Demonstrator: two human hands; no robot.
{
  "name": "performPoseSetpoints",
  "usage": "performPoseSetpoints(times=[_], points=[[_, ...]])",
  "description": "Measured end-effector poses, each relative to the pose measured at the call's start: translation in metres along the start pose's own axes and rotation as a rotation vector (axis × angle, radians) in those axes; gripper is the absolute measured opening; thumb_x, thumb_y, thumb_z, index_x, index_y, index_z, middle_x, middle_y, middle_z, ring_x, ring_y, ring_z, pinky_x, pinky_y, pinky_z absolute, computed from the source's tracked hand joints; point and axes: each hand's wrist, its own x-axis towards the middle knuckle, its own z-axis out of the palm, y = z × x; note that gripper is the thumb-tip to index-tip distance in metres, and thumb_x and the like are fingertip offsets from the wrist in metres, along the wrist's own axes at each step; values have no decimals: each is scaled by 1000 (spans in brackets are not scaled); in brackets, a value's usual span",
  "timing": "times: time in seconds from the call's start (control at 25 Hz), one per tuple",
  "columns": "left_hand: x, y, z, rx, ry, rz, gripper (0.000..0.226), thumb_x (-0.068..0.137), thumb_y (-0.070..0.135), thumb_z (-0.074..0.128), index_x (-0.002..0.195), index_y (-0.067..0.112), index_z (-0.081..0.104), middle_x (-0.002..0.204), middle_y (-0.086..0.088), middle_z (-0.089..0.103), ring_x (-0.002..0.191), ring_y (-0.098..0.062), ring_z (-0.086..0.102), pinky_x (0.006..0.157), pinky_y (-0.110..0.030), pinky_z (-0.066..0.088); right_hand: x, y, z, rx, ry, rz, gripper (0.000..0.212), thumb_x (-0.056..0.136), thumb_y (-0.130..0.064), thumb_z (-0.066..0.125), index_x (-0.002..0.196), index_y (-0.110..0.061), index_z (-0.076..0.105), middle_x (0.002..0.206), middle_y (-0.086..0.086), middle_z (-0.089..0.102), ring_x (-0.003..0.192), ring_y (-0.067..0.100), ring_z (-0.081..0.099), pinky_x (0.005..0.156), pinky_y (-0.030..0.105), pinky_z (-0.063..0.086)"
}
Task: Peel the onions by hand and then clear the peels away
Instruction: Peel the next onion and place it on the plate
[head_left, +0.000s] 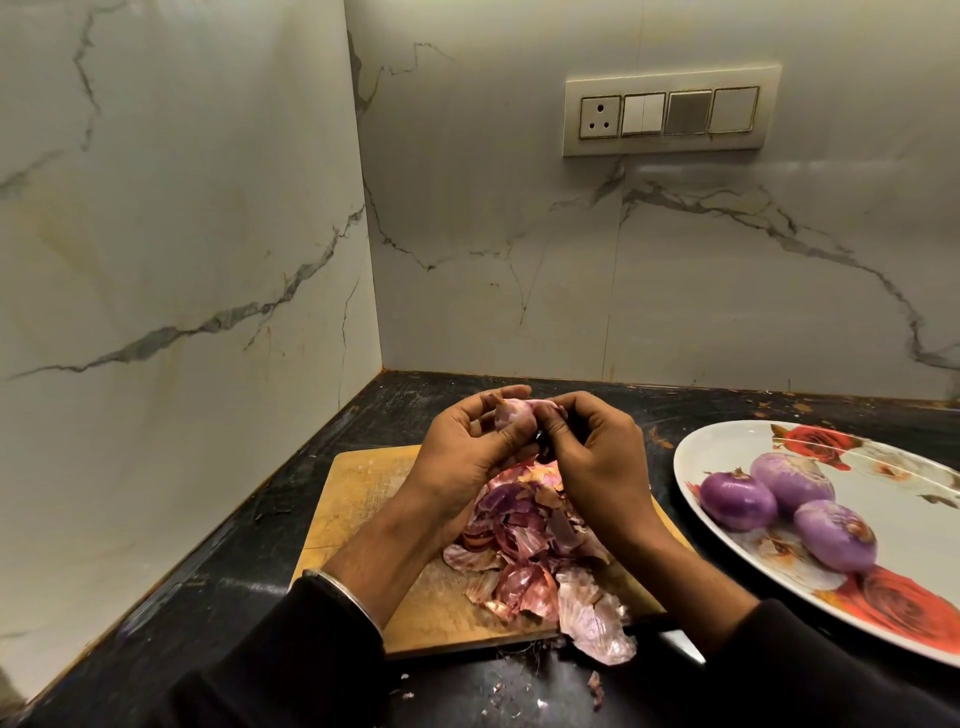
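Left hand (470, 447) cups a small onion (513, 413), fingers curled round its far side, thumb on the near side. Right hand (592, 452) meets it from the right, its grip pinched at the onion's skin; whether a strip is already lifted cannot be told, as the fingertips hide the spot. Both hands are raised above the cutting board (363, 499), which lies on the dark desk (218, 587). Directly below the hands a heap of peels (530, 551) covers the board's middle and spills over its near edge. Well to the right of the right hand, a flowered plate (883, 525) carries three peeled onions (789, 506), touching one another.
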Motion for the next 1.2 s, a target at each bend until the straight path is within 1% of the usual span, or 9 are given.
performPoseSetpoints(times=[0.12, 0.24, 0.36, 0.52, 0.68, 0.84, 0.96, 1.08, 1.2], points=[[1, 1, 0, -22, 17, 2, 39, 77, 8, 70, 116, 9, 67, 112, -16, 72, 103, -29, 72, 80, -34, 62, 0, -3, 0, -35, 54, -25, 8, 96, -17, 61, 91, -17, 67, 74, -4, 68, 64, 8, 65, 56, 24, 55], [2, 0, 0, -43, 29, 21, 31, 89, 2, 63, 119, 7, 64, 112, -13, 73, 103, -26, 72, 80, -34, 62, -1, -2, 2, -17, 21, -26, 7, 97, -20, 61, 99, -17, 66, 84, -5, 68, 75, 9, 67, 64, 33, 59], [3, 0, 0, -50, 28, 26, 29, 92, 1, 58, 120, 7, 63, 117, -14, 71, 108, -25, 70, 84, -31, 60, -2, -1, 3, -34, -29, -59, 15, 94, -26, 64, 107, -18, 67, 94, -5, 68, 84, 9, 68, 69, 34, 60], [2, 0, 2, -53, 14, 8, 29, 88, 1, 61, 116, 9, 64, 116, -17, 70, 108, -26, 70, 86, -33, 60, 0, -1, 0, -12, 25, -31, 8, 95, -18, 63, 92, -13, 68, 79, 0, 69, 68, 12, 68, 60, 38, 59], [1, -1, 3, -40, 9, 8, 29, 88, 0, 62, 115, 9, 64, 116, -16, 70, 111, -27, 69, 90, -37, 59, 0, -1, 1, 5, 75, 11, 11, 98, -20, 60, 90, -14, 65, 75, 0, 68, 69, 16, 67, 61, 44, 58], [1, 0, 1, -4, -6, 23, 30, 92, -3, 56, 120, 7, 63, 114, -16, 72, 104, -26, 72, 83, -33, 61, -1, -3, 1, 44, -25, 10, 15, 94, -30, 63, 102, -18, 66, 88, -4, 70, 79, 12, 70, 65, 35, 60], [0, 1, 1, 25, -12, 29, 30, 89, -1, 60, 117, 7, 65, 112, -15, 73, 101, -26, 73, 79, -31, 61, 1, -2, -2, 64, -54, 42, 11, 95, -20, 62, 99, -14, 70, 85, -1, 72, 75, 11, 71, 63, 30, 60], [1, 0, 0, 59, -2, 43, 34, 82, 4, 65, 116, 9, 66, 114, -15, 72, 104, -26, 71, 83, -34, 61, 2, -1, -3, 8, -15, 15, 9, 96, -15, 61, 91, -13, 68, 77, 0, 70, 67, 11, 69, 59, 25, 58], [1, -4, 0, 104, -10, 51, 33, 86, 0, 64, 118, 8, 66, 117, -14, 71, 109, -26, 69, 91, -40, 59, 0, 0, -1, -84, 16, -41, 14, 99, -16, 57, 88, -12, 63, 75, 1, 66, 66, 14, 66, 54, 18, 52]])
